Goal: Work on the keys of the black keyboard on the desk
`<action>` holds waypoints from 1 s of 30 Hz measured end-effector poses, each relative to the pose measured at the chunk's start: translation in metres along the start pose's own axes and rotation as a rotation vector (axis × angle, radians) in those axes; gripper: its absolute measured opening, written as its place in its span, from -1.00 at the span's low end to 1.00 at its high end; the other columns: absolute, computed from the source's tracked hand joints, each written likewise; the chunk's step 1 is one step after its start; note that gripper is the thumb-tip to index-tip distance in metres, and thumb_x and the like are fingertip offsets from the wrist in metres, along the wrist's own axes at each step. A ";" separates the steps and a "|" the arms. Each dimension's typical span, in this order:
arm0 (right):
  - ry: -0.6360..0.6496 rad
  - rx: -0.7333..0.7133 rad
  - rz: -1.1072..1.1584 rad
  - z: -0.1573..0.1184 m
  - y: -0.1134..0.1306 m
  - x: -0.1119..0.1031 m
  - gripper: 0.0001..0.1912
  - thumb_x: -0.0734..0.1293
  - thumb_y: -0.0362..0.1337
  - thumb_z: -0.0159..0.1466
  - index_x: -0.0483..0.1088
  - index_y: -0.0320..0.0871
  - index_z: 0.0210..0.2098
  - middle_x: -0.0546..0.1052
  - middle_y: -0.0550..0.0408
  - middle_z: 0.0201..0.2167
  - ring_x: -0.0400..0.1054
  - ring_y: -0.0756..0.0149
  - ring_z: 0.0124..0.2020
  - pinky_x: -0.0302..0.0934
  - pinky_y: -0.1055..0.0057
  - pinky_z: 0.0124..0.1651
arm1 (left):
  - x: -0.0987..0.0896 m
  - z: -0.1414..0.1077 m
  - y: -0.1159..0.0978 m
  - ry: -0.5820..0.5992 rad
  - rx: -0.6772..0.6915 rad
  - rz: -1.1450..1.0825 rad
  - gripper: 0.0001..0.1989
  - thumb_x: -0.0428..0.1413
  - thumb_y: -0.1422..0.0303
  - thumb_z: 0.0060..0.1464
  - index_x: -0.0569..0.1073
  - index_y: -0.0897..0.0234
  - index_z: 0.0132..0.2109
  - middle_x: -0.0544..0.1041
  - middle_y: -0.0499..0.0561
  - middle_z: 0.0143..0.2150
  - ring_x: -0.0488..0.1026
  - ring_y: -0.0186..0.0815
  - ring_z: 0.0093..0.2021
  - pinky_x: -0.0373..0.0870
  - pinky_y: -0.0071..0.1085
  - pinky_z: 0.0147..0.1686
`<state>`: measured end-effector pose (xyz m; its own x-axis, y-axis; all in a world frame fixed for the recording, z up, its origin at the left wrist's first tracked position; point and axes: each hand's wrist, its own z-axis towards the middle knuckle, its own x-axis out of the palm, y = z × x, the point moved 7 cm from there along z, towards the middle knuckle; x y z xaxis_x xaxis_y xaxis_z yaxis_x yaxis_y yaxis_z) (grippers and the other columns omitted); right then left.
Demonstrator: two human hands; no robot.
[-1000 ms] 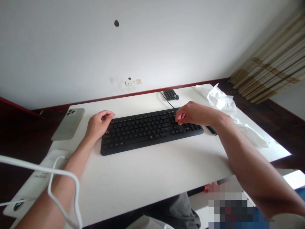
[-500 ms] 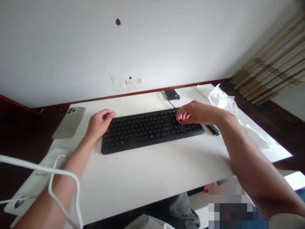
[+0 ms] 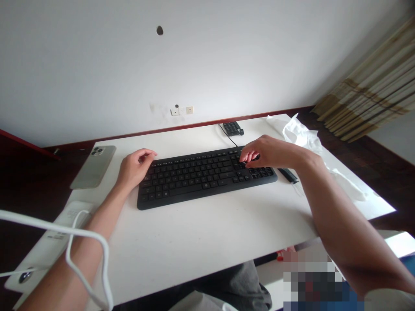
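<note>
A black keyboard lies slightly askew on the white table. My left hand is curled over its far left corner, thumb and forefinger close together, and hides that corner. Over the number-pad end, my right hand bends down with its fingers drawn together among the keys. Whatever its fingertips hold is too small and dark to make out. Pale outlines show around the keys just below that hand. Behind the keyboard sits a small black block of keys, and a thin cable runs nearby.
At left lie a silver phone and a white power strip; a white cable loops across my left forearm. Right of the keyboard are a dark slim object and crumpled white wrapping. The wall stands behind the table.
My right hand's fingers have shifted slightly over the number pad. My left hand and the keyboard keep their places; the view has drifted a little.
</note>
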<state>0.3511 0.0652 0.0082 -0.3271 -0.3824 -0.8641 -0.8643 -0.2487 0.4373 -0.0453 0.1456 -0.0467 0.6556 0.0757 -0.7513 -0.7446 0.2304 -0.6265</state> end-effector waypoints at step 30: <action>0.026 0.063 -0.034 0.002 0.004 0.008 -0.82 0.38 -0.18 0.21 0.62 -0.03 -0.25 0.67 0.11 -0.31 0.55 0.22 -0.26 0.39 0.34 -0.24 | -0.001 0.000 -0.001 -0.003 0.003 0.009 -0.70 0.10 0.10 0.19 0.63 0.14 -0.19 0.67 -0.07 -0.16 0.52 -0.26 -0.22 0.36 -0.39 -0.17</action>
<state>0.3442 0.0631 0.0027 -0.2877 -0.3979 -0.8711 -0.8974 -0.2057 0.3903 -0.0446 0.1450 -0.0454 0.6489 0.0812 -0.7565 -0.7504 0.2326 -0.6187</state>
